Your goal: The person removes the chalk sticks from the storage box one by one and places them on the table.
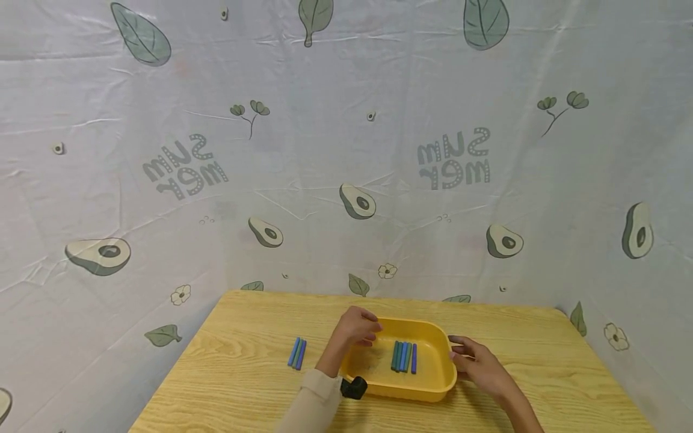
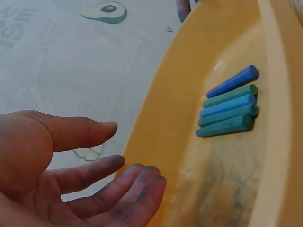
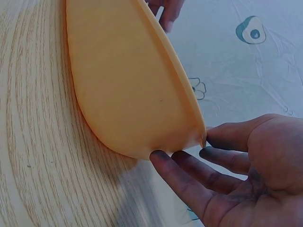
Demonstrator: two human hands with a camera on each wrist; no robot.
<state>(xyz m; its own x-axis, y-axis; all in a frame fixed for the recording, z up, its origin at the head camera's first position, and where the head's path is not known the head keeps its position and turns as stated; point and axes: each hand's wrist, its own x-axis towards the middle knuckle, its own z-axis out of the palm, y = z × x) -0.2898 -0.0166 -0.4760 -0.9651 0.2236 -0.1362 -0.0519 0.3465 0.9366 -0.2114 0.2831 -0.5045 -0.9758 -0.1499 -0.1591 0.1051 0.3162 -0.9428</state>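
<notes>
A yellow plastic tray (image 1: 405, 392) sits on the wooden table. Inside it several chalk sticks (image 2: 228, 113) in green, blue and purple-blue lie side by side. My left hand (image 1: 357, 328) hovers over the tray's left end, thumb and fingers apart and holding nothing; its fingertips (image 2: 150, 177) overlap the tray wall in the left wrist view and carry dark smudges. At the opposite end my right hand (image 1: 479, 364) pinches the tray's rim, its thumb at the edge and its smudged fingers (image 3: 182, 177) along the outside.
Three more chalk sticks (image 1: 297, 353), blue, green and purple, lie on the wooden table (image 1: 243, 337) left of the tray. Behind the table hangs a pale sheet (image 1: 314, 144) printed with avocados and leaves. A black wrist device (image 1: 354, 388) sits at the left sleeve cuff.
</notes>
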